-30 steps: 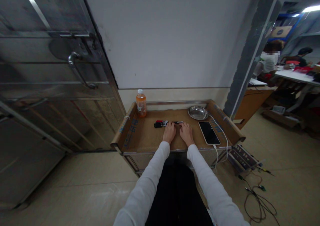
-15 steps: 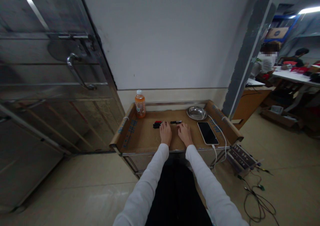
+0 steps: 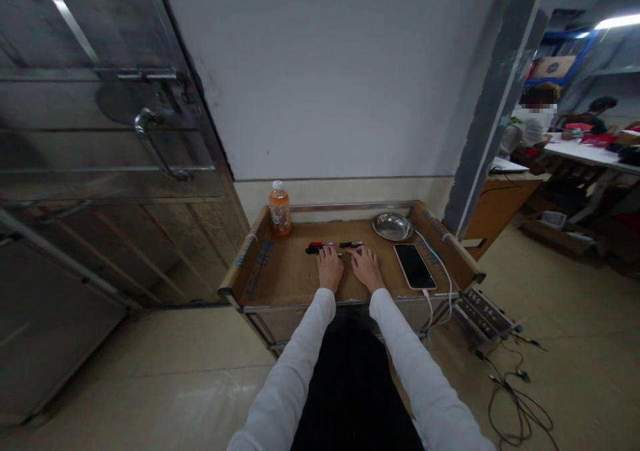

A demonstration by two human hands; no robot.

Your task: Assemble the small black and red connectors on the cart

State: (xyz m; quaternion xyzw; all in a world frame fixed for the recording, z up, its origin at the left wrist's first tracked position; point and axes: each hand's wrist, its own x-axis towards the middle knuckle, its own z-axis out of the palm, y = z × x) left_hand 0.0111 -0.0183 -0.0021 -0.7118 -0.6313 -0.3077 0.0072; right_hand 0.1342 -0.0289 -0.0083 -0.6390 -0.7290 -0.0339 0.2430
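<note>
Over the cardboard-lined top of a small cart [image 3: 290, 281], both my hands rest palm down, side by side. My left hand [image 3: 330, 269] lies with its fingers stretched forward onto a black marker [image 3: 312, 250], covering its middle. Just beyond those fingertips lies a red marker [image 3: 320, 244], roughly parallel to the black one. My right hand [image 3: 368, 270] is open, its fingers reaching left toward the end of the marker under my left hand. A second black marker [image 3: 351, 244] lies flat just past the right fingertips.
An orange drink bottle [image 3: 280, 210] stands at the cart's back left. At the right are a round metal dish [image 3: 393, 226] and a phone [image 3: 415, 266] with a white cable [image 3: 447, 264]. A wall rises behind. Cables [image 3: 520, 404] lie on the floor; people sit far right.
My right hand has shifted slightly left, toward my left hand. My left fingertips have drawn back a little, so more of the red marker shows.
</note>
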